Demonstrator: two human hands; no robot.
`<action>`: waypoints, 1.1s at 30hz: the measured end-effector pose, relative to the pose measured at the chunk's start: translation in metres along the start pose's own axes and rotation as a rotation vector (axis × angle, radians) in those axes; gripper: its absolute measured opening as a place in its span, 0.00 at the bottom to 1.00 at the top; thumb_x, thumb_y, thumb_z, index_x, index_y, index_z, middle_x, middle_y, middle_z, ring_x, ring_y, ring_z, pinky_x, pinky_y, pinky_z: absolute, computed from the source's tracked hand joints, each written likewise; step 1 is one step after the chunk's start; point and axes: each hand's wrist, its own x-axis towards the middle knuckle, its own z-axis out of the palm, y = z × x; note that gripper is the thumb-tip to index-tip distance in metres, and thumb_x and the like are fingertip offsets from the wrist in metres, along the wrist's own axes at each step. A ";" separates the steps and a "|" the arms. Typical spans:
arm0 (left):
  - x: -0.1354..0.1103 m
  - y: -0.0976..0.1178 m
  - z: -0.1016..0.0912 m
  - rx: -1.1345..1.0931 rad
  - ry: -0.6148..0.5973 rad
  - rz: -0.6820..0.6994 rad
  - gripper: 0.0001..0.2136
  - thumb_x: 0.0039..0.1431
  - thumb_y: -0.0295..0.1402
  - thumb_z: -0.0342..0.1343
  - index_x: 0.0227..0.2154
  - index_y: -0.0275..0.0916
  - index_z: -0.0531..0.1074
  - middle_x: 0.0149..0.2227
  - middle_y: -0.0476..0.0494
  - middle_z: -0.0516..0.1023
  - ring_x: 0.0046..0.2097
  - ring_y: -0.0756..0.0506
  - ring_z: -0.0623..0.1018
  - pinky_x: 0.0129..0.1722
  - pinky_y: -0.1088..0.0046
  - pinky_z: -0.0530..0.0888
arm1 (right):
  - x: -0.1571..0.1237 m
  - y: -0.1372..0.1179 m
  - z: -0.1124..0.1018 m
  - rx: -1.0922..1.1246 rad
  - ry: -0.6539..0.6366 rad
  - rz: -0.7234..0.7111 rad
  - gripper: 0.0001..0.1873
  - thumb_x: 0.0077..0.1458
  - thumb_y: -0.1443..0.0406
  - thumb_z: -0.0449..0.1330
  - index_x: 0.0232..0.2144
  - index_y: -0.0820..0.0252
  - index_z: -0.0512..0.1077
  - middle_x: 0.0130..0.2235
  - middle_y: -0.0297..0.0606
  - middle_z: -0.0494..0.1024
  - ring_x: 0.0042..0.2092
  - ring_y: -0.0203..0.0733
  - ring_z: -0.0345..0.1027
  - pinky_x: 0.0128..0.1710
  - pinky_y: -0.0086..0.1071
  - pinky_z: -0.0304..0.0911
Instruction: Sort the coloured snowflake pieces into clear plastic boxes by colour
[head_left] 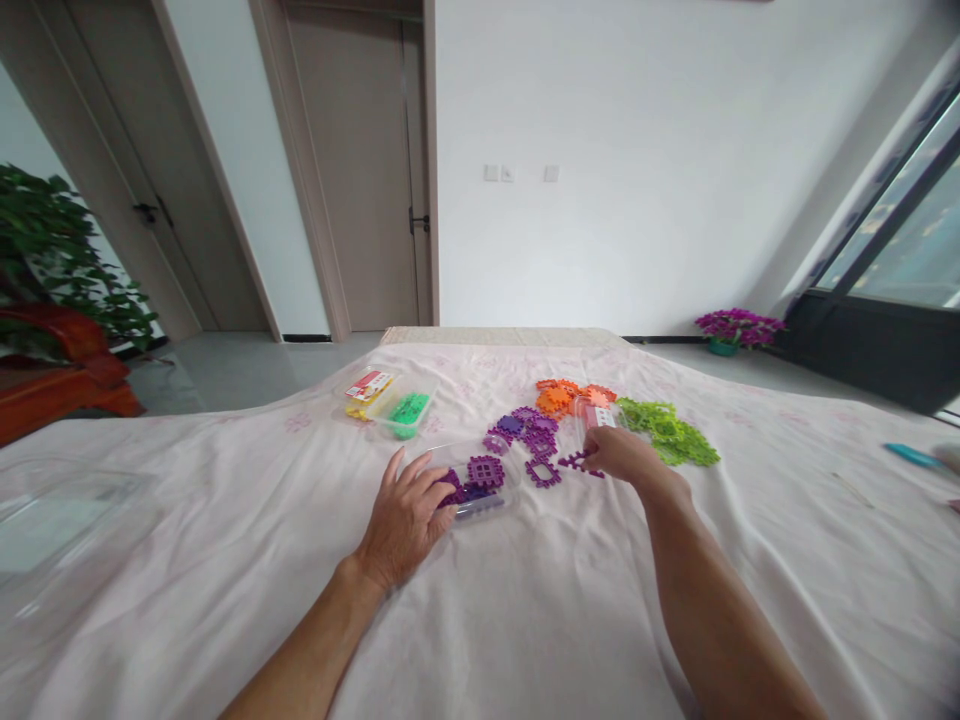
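My left hand [409,505] curls around the left end of a clear plastic container [491,505], its fingers over the near side and the rim. Inside lie several purple puzzle-like pieces [486,472] with notched edges. My right hand [616,455] is closed in a pinch on a notched purple piece [576,462], just above or on the cloth; its fingertips are partly hidden. Between the hands lies a loose heap of purple pieces [541,440], one of them a hollow purple frame [543,472]. Behind my right hand rests a clear box with a red and white label [600,415].
Orange pieces [556,397] and lime green pieces [671,432] lie in heaps behind and to the right. A clear container [433,392] with green and yellow pieces stands back left. A large clear tub [67,520] is at far left. A blue object [911,455] lies right.
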 end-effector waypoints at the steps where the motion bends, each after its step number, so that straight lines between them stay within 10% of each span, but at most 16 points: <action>1: 0.000 0.001 0.000 0.003 0.011 -0.010 0.10 0.64 0.37 0.52 0.43 0.46 0.75 0.50 0.46 0.78 0.61 0.37 0.67 0.65 0.41 0.49 | -0.002 -0.004 -0.006 0.049 0.086 -0.025 0.06 0.47 0.64 0.62 0.31 0.57 0.76 0.32 0.37 0.77 0.33 0.39 0.67 0.28 0.28 0.48; 9: -0.001 0.002 -0.002 -0.020 0.017 0.068 0.13 0.63 0.37 0.53 0.49 0.48 0.74 0.55 0.46 0.75 0.62 0.38 0.66 0.66 0.42 0.49 | -0.027 -0.076 -0.021 0.427 0.196 -0.581 0.11 0.58 0.67 0.53 0.38 0.58 0.75 0.38 0.37 0.78 0.39 0.39 0.69 0.37 0.28 0.57; 33: -0.002 -0.004 0.010 -0.052 0.064 0.048 0.08 0.61 0.36 0.56 0.40 0.43 0.77 0.46 0.43 0.78 0.56 0.39 0.72 0.60 0.51 0.63 | -0.039 -0.138 0.031 0.250 -0.015 -0.651 0.09 0.55 0.69 0.59 0.34 0.57 0.79 0.36 0.37 0.81 0.40 0.40 0.72 0.38 0.27 0.58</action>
